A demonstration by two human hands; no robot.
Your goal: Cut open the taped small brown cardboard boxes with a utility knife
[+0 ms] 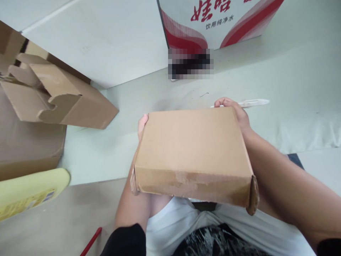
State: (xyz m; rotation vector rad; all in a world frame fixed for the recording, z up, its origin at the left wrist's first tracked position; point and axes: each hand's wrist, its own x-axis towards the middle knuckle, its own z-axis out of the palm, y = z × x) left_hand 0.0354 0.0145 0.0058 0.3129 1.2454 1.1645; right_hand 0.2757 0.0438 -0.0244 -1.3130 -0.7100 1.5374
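Observation:
A flat brown cardboard box is held over my lap, its lid closed and its front edge facing me. Worn brown patches mark that front side, and small flaps stick out at both front corners. My left hand grips the box's far left edge; only a few fingertips show, the rest being behind the box. At the far right corner, my right hand is wrapped round the edge with its fingers curled over. Just beyond that hand, a slim white pen-like tool lies on the pale green tabletop.
An open cardboard carton stands at the left, beside a larger brown carton. A white box with red waves and a big white panel are at the back. A yellow-green object juts in at lower left.

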